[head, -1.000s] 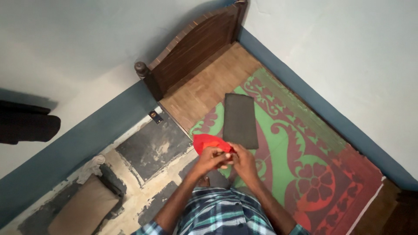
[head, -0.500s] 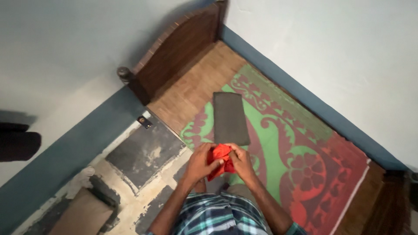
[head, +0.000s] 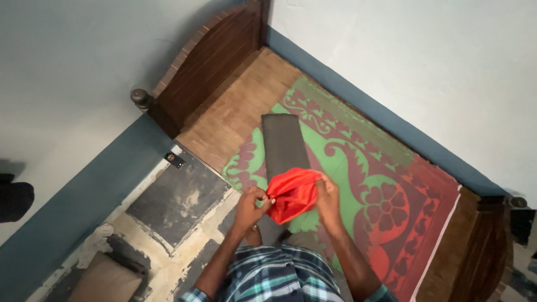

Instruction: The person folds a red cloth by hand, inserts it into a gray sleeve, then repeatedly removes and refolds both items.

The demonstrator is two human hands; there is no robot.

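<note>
Fingers of the left hand pinch one edge of the red cloth; the right hand grips the opposite edge, fingers closed. The cloth hangs between both hands, above the patterned mat and the near end of the dark folded cloth. Judged step: spreading the cloth open. Next move calls for an even pull apart. The right fingertips are hidden behind fabric.

Open mat lies beyond the hands; only the folded dark cloth and wooden headboard obstruct.
</note>
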